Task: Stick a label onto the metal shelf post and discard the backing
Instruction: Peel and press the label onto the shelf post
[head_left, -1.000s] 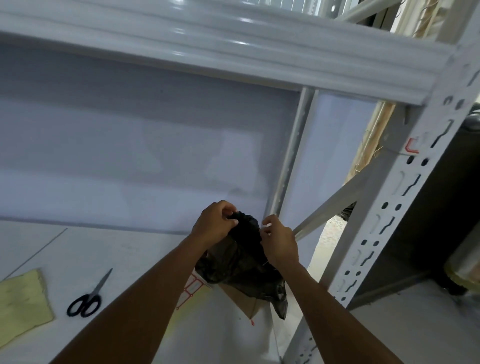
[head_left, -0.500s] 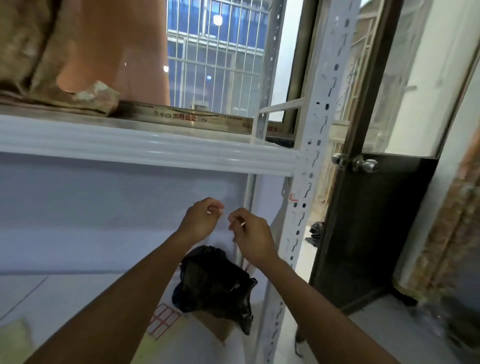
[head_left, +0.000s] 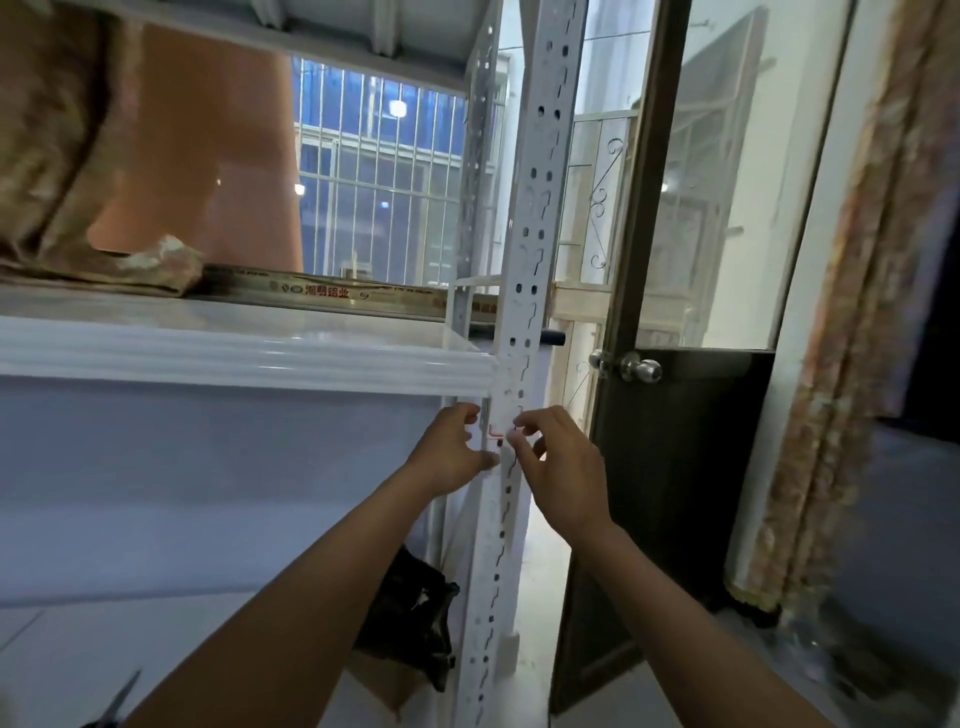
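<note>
The white perforated metal shelf post runs up the middle of the view. A small white label with red edging lies against the post just below the shelf beam. My left hand sits at the post's left side, its fingertips at the label's left edge. My right hand is at the post's right side, its thumb and forefinger pinching the label's right edge. Whether a backing is still on the label cannot be made out.
A black plastic bag sits on the lower shelf beside the post, over brown cardboard. Scissors lie at the bottom left. The white shelf beam carries a long box and sacking. A dark door with a knob stands right of the post.
My hands left the black bag, rose, and moved right to the post. The view tilted upward. The label is now held against the post under the beam.
</note>
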